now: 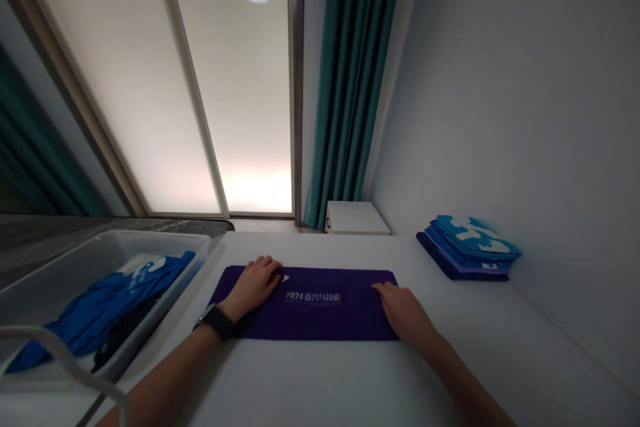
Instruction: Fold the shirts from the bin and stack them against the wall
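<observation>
A dark purple printed T-shirt (320, 320) lies on the white table, folded into a long flat rectangle. White lettering with "2024" faces up near its middle. My left hand (255, 285), with a dark watch on the wrist, rests on the left part of the shirt, fingers stretched out over the cloth. On the right end, my right hand (406, 310) touches the edge of the fabric; its index finger reaches out flat and the other fingers are partly hidden.
To the left stands a translucent plastic bin (200, 245) with blue and dark clothes (107, 310) inside. A curved pale bar (65, 357) crosses its near side. Folded blue and purple shirts (470, 250) are stacked at the right by the wall. A white cabinet (356, 217) stands beyond the table (320, 380).
</observation>
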Demonstrator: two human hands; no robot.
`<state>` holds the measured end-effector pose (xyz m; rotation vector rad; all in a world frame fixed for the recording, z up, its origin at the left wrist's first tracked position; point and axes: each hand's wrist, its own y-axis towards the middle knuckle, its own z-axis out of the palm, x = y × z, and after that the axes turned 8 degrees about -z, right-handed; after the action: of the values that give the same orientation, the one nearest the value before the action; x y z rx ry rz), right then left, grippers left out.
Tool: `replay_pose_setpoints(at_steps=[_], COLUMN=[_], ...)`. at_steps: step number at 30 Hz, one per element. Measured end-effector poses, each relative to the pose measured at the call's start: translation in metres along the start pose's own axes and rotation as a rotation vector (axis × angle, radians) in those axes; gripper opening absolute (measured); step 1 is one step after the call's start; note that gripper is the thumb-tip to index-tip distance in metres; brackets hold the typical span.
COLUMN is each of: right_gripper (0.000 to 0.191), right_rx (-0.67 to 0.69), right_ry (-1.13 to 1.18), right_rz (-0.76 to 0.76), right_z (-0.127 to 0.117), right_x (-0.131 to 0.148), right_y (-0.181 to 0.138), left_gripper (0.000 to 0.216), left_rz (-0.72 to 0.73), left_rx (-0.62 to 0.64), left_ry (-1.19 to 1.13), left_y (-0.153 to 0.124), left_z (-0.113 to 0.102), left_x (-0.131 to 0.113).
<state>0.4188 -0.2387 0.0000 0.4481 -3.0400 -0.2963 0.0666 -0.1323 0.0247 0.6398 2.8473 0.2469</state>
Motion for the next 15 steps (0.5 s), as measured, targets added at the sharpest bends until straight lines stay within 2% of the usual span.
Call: replay_pose_setpoints(at_steps=[7, 11, 15], right_gripper=[0.027, 0.022, 0.018], right_rx=[-0.016, -0.051, -0.089], right_ry=[-0.139, -0.161, -0.151], right_rz=[0.06, 0.106, 0.122], right_z=[-0.004, 0.002, 0.011], right_x=[0.027, 0.034, 0.027], right_y=[0.038, 0.041, 0.036], left_gripper=[0.027, 0.032, 0.032], left_rz=[-0.152, -0.204, -0.197], left_rx=[0.018, 0.058, 0.087], left_ry=[0.006, 0.022, -0.034], left_y=[-0.014, -0.019, -0.018], left_z=[-0.008, -0.009, -0.009], left_x=[0.0, 0.011, 0.024])
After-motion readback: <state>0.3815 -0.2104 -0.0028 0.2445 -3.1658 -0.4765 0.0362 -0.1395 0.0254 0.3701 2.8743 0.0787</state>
